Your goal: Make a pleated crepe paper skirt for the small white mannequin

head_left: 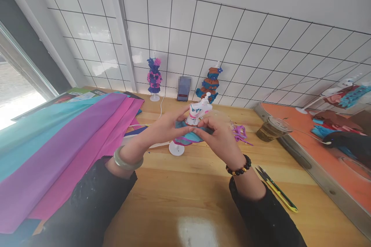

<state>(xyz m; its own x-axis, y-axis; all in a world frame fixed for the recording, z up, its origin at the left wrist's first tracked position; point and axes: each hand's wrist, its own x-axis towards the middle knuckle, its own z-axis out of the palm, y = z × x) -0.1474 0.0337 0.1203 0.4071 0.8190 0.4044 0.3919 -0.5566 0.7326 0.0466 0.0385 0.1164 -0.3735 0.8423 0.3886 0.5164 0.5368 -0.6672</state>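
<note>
A small white mannequin [199,110] on a round white base [176,148] leans to the right over the wooden table. A blue skirt with a purple edge [185,139] surrounds its lower part. My left hand [166,125] is closed around the waist from the left, thumb in front. From the right, my right hand [218,133] has its thumb and index finger pinched together at the skirt's top edge, beside the waist. Whatever lies between those fingertips is too small to make out.
Coloured sheets [72,139] cover the table's left side. Two dressed mannequins [154,77] and a phone [183,88] stand by the tiled wall. Right of my hands are purple strips [240,133], a lidded cup [272,128], yellow snips [278,191] and an orange surface [324,154].
</note>
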